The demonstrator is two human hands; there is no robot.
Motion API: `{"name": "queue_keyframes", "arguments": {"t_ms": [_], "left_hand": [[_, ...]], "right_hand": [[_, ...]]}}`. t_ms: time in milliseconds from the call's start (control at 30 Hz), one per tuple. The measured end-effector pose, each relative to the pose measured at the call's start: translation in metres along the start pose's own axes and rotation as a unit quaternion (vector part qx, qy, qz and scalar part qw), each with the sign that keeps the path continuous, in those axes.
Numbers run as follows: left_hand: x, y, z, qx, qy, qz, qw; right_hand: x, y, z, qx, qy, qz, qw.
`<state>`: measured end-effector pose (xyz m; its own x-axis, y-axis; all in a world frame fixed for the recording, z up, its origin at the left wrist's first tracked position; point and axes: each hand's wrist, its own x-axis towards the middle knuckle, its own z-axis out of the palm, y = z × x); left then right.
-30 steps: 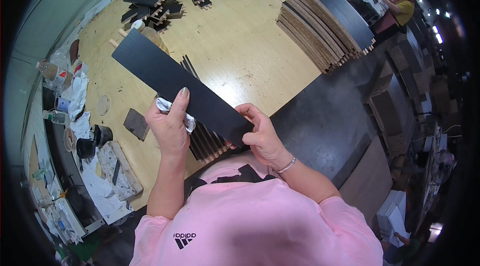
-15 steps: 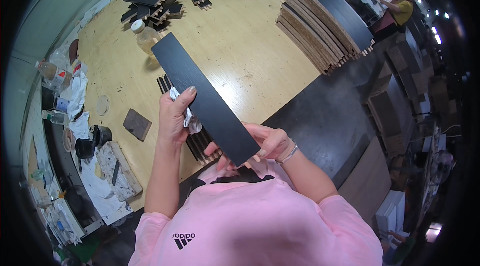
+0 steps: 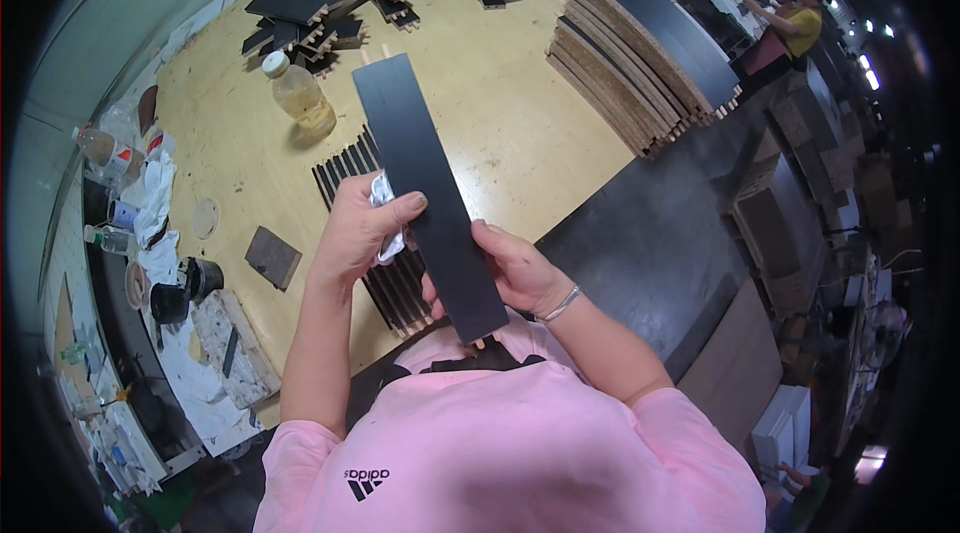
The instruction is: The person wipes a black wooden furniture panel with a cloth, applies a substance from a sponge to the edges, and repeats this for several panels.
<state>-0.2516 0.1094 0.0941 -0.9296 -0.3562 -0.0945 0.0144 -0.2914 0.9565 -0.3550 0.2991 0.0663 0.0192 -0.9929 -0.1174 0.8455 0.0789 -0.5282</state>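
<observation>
Right now the long black board (image 3: 430, 203) is held up over the table (image 3: 560, 153), to the right of the bottle (image 3: 299, 98) and extending well nearer the pink shirt (image 3: 470, 433) than the bottle stands. Its long axis runs mostly away from the shirt, the far end leaning left toward the bottle, the near end just in front of the shirt.

A second ago it slanted much more sideways, its far end covering most of the bottle; now it has swung clear, and the bottle shows whole. The right hand (image 3: 522, 273), then at the near corner, has moved up the right edge.

The board is flat, narrow and straight-sided, dull black with a paler sheen toward the far end, and pale wooden pegs (image 3: 387, 51) stick out at both ends. The left hand (image 3: 352, 233) has its fingers clamped on the left edge, thumb on the upper face, with a crumpled white cloth (image 3: 390, 251) in the grip. The right hand's fingers are closed around the board from below, their tips showing past its left edge.
</observation>
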Motion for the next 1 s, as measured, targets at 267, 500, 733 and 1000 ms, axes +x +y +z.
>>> {"name": "queue_keyframes", "arguments": {"t_ms": [267, 500, 733, 1000], "left_hand": [[0.010, 0.025, 0.033, 0.035, 0.114, 0.249, 0.961], [-0.054, -0.042, 0.049, 0.401, -0.244, 0.289, 0.834], [-0.035, -0.007, 0.044, 0.426, 0.013, 0.332, 0.842], [0.047, 0.011, -0.049, 0.397, 0.163, 0.346, 0.834]], "right_hand": [[0.011, -0.007, -0.015, -0.023, 0.102, -0.068, 0.992], [0.013, -0.033, -0.035, 0.011, 0.171, -0.157, 0.973], [0.009, -0.021, -0.008, 0.045, 0.200, -0.077, 0.976], [-0.031, 0.027, -0.003, -0.059, 0.132, 0.085, 0.986]]}}
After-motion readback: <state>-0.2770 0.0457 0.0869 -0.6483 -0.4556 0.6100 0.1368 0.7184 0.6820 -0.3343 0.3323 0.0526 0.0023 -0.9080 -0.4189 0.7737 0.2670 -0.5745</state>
